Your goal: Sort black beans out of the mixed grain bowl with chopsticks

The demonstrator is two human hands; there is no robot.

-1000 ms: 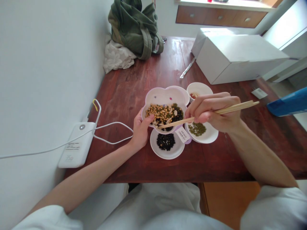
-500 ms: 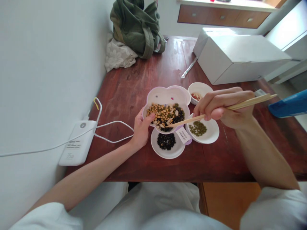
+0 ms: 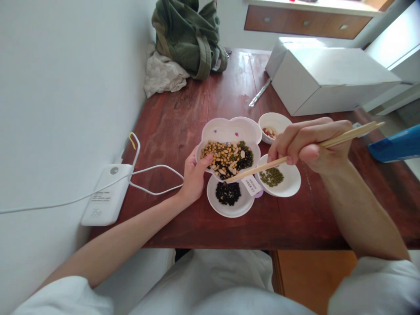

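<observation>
Wooden chopsticks [image 3: 295,156] sit pinched in the right hand [image 3: 311,146], fingers curled closed round them, tips at the near rim of the bowl [image 3: 226,131]. Only one view, head camera, looking down.

Bowl is the landmark: flower-shaped, white, tilted toward the person, holding a mixed heap of beans [image 3: 228,156], yellow, green, black and a few pale ones. Left hand [image 3: 194,178] grips the bowl's left edge, thumb over the rim, fingers under it, so closed on the bowl.

Just in front of the bowl, partly under it: black dish [image 3: 228,205], a white saucer with black beans. Right of the bowl: green dish [image 3: 288,183] with a small pile of green beans, under the right hand. Behind-right of the bowl: red dish [image 3: 275,124], few reddish beans. A small label [image 3: 251,185] sits between the black and green dishes.

Step, as I judge it: sorting in progress, chopstick tips over the heap's near edge, above the black dish. Cannot tell if a bean is held between the tips; too small.

Next move likely calls for a fine pinch on a single bean, then a short carry to the matching dish without knocking the tilted bowl.

Left of the bowl: white charger [image 3: 105,194] with cable. Far behind: green bag [image 3: 188,35], white box [image 3: 324,78].
</observation>
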